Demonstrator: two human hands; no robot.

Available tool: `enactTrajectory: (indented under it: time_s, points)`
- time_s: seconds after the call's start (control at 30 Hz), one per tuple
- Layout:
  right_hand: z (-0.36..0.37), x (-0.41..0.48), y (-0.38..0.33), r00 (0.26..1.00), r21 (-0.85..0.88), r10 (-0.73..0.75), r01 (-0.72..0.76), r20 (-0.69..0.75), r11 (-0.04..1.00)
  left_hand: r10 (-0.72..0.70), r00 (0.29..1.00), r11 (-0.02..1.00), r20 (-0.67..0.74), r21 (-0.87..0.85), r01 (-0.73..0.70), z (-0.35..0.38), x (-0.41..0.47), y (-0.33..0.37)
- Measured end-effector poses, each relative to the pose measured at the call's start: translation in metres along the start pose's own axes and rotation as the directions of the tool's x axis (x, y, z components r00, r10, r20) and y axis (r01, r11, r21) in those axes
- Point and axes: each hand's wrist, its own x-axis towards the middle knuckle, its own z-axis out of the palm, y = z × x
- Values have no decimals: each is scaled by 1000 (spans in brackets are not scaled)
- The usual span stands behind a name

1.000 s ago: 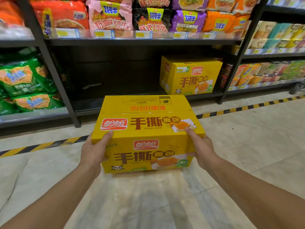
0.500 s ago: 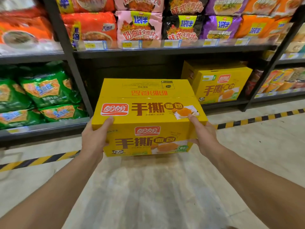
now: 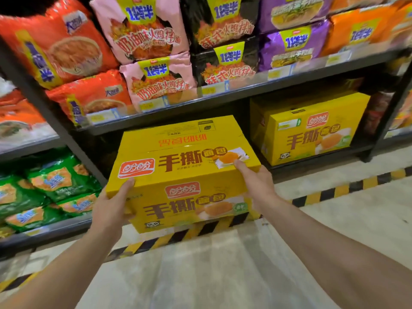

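Left hand [image 3: 111,206] clamped on the near left corner of the yellow carton [image 3: 182,168]: thumb over the top edge, other fingers hidden round the side. Right hand [image 3: 256,186] grips the near right corner the same way, thumb lying on the lid's bread picture. I read the carton as carried between both hands, clear of the floor, dead ahead at 12 o'clock before the lowest shelf bay. Second yellow carton [image 3: 312,132] stands on the bottom shelf [image 3: 323,158] at 2 o'clock, well apart. Noodle packs [image 3: 156,81] above at 12, green packs [image 3: 55,181] at 9, striped floor tape [image 3: 334,190] below.
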Motion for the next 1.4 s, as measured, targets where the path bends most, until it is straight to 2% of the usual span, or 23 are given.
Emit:
enactTrajectory:
  time_s: [0.27,0.5,0.73,0.8,0.9,0.97,1.1,1.4]
  points:
    - [23,65,9,999,-69,-35,36,29,997,34,999,999,24,-31,-33,34,61,-34]
    - [34,100,18,1000,-132,-23,22,-6,991,-6,999,998,53,-66,10,52,90,-61]
    - [46,112,22,993,-134,-113,115,25,984,78,996,997,42,4,-78,65,115,-61]
    - [44,113,34,982,-192,-179,187,58,963,175,984,980,37,90,-177,67,112,-72]
    - [36,114,55,948,-327,-296,317,112,890,358,931,886,77,288,-364,66,106,-102]
    - [29,116,71,937,-394,-324,350,133,850,364,929,864,69,348,-364,65,108,-122]
    - [26,126,99,939,-458,-322,341,123,821,317,945,886,77,330,-324,69,113,-143]
    - [41,158,110,909,-484,-404,398,98,779,353,935,863,35,374,-339,82,140,-147]
